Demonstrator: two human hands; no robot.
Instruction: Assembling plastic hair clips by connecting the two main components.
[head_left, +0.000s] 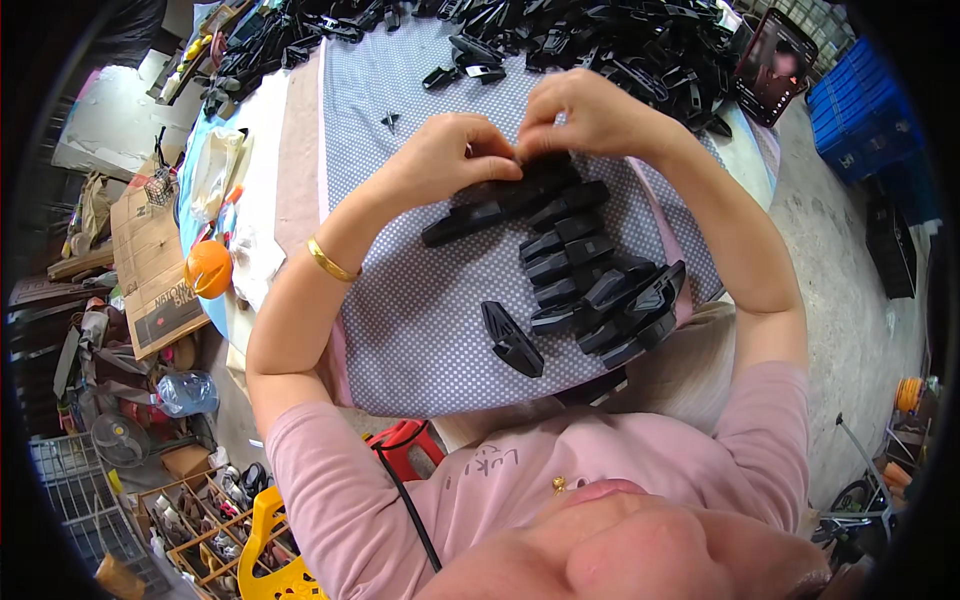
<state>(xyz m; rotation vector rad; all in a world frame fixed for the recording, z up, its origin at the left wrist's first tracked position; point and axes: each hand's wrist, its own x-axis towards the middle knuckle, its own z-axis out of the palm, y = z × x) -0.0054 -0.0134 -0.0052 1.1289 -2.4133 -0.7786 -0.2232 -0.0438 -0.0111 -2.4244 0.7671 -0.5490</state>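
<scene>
My left hand [455,152] and my right hand [585,115] meet over the cloth-covered table, fingers closed and fingertips almost touching. Whatever they pinch is too small or too hidden to make out. Just below the fingertips lie dark black plastic parts [545,182], partly covered by my left thumb. From there a row of similar black parts [565,255] runs toward me, ending in a small heap [640,300] at the near right. One long black part [512,340] lies apart at the near edge, and another [460,222] sits below my left wrist.
A large pile of black parts [620,45] spreads across the table's far side. At the far right stands a phone [775,65] with a lit screen. An orange round object [208,268] is at the left edge. Blue crates [870,105] are off to the right.
</scene>
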